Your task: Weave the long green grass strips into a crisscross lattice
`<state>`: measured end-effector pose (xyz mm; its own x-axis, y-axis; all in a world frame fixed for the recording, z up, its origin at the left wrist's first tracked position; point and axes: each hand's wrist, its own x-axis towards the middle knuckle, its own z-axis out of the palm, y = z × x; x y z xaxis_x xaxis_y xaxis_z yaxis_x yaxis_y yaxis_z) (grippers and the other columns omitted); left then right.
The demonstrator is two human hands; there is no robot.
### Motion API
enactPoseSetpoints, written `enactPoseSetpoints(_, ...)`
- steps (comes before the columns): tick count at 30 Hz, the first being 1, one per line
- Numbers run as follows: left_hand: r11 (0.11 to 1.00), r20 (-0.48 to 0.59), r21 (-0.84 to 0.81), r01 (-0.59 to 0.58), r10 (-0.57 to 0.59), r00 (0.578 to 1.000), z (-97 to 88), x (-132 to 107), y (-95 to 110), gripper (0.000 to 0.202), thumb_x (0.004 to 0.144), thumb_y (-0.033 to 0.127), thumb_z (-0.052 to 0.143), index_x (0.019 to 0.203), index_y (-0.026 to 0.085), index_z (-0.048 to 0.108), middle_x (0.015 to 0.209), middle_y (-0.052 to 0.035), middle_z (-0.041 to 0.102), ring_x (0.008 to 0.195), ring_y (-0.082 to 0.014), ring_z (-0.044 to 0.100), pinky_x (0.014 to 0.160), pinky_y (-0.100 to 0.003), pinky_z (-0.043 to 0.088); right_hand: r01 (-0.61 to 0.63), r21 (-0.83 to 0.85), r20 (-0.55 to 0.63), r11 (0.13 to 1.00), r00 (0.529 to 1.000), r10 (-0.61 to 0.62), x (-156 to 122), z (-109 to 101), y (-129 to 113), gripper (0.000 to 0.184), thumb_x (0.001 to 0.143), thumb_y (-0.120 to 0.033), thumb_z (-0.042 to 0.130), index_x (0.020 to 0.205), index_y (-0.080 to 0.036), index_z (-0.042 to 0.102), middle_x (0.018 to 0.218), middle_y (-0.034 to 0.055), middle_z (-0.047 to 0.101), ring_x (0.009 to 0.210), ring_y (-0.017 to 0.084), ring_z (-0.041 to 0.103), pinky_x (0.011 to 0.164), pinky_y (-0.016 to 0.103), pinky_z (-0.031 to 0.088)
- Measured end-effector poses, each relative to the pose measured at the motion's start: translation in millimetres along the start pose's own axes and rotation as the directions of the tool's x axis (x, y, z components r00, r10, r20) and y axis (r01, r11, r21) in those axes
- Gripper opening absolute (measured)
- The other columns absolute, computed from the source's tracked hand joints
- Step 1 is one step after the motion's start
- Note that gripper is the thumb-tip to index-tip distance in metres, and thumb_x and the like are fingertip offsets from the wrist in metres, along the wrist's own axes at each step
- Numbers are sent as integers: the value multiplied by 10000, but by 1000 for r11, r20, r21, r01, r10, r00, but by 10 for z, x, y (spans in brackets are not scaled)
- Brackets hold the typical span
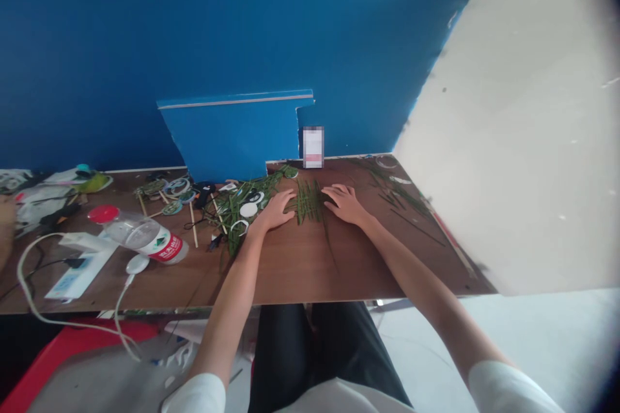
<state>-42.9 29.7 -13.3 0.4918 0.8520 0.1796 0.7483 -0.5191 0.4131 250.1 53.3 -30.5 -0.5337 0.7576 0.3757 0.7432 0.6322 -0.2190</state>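
Note:
A small mat of green leaf strips (308, 201), crossing one another, lies flat on the brown table between my hands. My left hand (278, 210) rests at its left edge, thumb and fingers apart, with no object visible in it. On the opposite side, my right hand (346, 204) has its fingers spread and slightly bent, the tips close to the strips; whether they touch is too small to tell. One long strip (332, 242) trails from the mat toward the table's front. A heap of loose green strips (232, 210) lies left of my left hand.
A clear bottle with a red cap (140, 235) lies tilted by a white power strip (80, 274) and cables. Round trinkets and sticks (177, 197) clutter the left. Blue board (232, 142) and a blurred-out upright card (313, 147) stand behind. More strips (407, 190) lie right.

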Motion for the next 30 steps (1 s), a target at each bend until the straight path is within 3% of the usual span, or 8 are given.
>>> enactPoseSetpoints(16, 999, 17, -33, -39, 40, 999, -28, -15, -44, 574, 841, 364, 590, 1390, 238, 480, 1513, -68, 418, 1427, -272, 334, 1191, -467, 275, -10, -1, 25, 1000, 1000, 11, -8, -34, 14, 423, 936, -404, 458, 1331, -281, 548, 1410, 79, 529, 1306, 307, 386, 1022, 523, 303)
enactPoseSetpoints(23, 999, 3, -26, -27, 27, 1000, -18, -3, -47, 539, 841, 341, 580, 1367, 251, 503, 1492, -58, 447, 1415, -266, 354, 1185, -468, 288, 27, 24, -11, 999, 1000, -27, -22, -99, -19, 216, 898, -337, 524, 1063, -269, 646, 1380, 51, 544, 1265, 290, 404, 997, 499, 319)
enactPoseSetpoints(30, 999, -29, -17, -46, 46, 999, -56, -16, 27, 470, 846, 299, 552, 1312, 239, 541, 1472, -59, 468, 1387, -250, 391, 1181, -445, 296, 14, 10, -2, 1000, 1000, -14, -16, -102, -24, 191, 900, -322, 519, 1007, -274, 670, 1367, 48, 549, 1255, 293, 398, 987, 502, 314)
